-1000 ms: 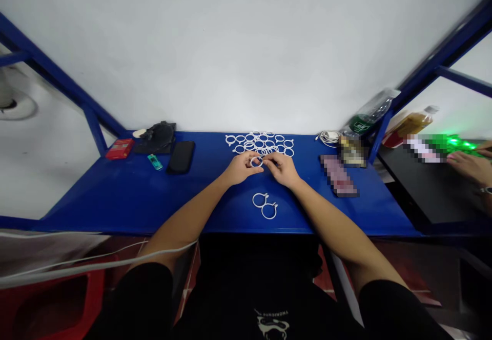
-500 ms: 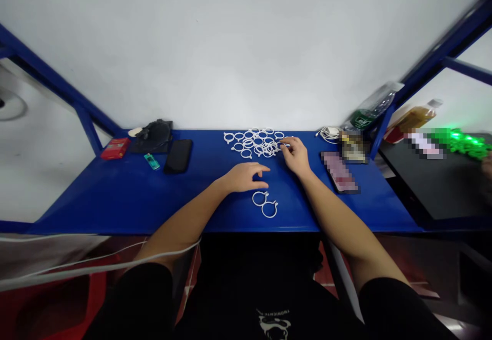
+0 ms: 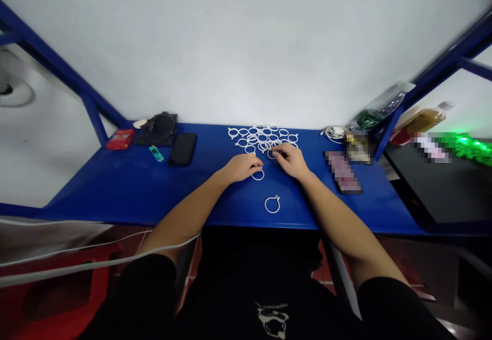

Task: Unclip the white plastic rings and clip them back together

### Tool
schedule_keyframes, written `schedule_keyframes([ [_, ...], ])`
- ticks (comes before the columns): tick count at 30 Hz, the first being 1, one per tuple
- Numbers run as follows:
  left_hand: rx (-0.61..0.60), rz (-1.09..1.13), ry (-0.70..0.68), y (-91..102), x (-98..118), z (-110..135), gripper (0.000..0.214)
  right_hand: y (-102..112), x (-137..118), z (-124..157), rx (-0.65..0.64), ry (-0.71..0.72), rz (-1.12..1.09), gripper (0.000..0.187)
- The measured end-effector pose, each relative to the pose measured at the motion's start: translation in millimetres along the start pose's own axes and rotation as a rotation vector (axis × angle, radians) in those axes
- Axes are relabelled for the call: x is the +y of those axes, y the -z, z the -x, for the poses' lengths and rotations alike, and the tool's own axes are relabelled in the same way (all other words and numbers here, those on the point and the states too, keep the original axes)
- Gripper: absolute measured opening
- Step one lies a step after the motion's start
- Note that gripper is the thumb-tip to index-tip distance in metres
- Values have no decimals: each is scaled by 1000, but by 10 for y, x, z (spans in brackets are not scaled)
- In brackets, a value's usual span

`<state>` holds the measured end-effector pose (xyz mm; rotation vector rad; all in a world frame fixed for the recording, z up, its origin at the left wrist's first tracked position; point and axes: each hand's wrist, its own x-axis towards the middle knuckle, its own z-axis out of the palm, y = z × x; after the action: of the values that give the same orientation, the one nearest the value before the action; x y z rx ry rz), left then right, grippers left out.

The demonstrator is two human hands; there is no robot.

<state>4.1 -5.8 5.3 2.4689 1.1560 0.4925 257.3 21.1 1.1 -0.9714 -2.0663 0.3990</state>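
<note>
Rings piled up — left hand pinching one ring just in front, right hand pinching another at the edge

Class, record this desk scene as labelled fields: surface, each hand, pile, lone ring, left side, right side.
surface: blue tabletop
left hand: holding a white ring
right hand: fingertips at the pile's near edge
pile: white rings, some overlapping
lone ring: near front edge
left side: red box, black phone
right side: white cable, bottle
</note>
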Motion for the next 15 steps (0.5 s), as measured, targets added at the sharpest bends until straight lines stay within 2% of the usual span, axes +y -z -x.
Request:
schedule_keyframes([
  [4,80,5,-19,-7,-42,-2,19,16,30,13,-112,-13,-24,20],
  [9,289,52,-44,-34,-7,-5,7,-15,-44,17,-252,80,-56,25],
  [12,357,61,-66,-51,6,-9,9,-39,-115,12,-271,126,-87,25],
  [15,360,60,-90,-63,16,-10,11,-40,-161,16,-239,117,-89,25],
])
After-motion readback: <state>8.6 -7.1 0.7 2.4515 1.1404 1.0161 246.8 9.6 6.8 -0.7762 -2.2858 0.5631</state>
